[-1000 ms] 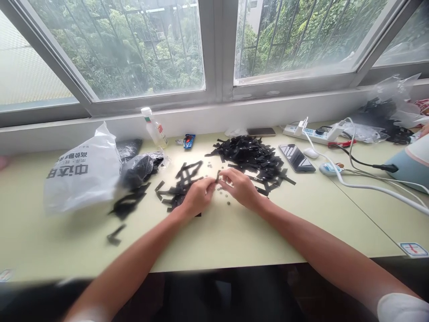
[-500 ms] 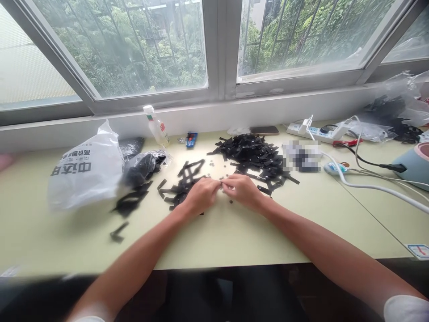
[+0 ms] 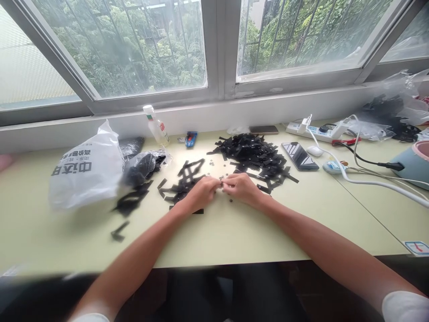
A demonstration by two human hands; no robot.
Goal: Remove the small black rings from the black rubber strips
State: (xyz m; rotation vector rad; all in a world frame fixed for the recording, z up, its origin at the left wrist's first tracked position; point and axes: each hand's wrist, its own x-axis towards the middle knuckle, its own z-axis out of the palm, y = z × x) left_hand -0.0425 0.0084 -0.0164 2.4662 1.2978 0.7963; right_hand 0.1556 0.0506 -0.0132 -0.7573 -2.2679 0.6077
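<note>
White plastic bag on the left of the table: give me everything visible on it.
The white plastic bag is thin, glossy and crumpled, bulging as if filled, with its gathered top peaking upward. Large black printed characters run across its side, upside down in this view. It lies on the pale green table, left of both hands, touching a smaller clear bag of black pieces.

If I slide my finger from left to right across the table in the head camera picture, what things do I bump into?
white plastic bag → small bottle → left hand → right hand → phone → white mouse → blue-grey pot
</note>
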